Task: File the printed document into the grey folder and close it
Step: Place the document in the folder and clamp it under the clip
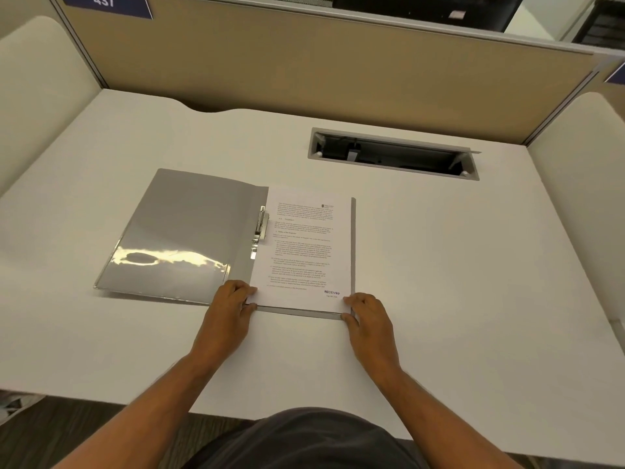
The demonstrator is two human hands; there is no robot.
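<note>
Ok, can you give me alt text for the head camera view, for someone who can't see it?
A grey folder lies open on a white desk, the printed document on its right half beside the metal clip. The left hand and right hand pinch the page's two near corners.

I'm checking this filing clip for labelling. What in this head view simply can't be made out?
- Printed document: body text too small and soft to read; only the "RECEIVED" stamp is legible.
- Metal clip: whether it grips the pages is unclear; too small.
- Left hand and right hand: fingertips curl at the grey folder edge, hiding the paper's near corners.
- Cable tray: interior too dark.
- Number sign: cut off by the top edge.
</note>
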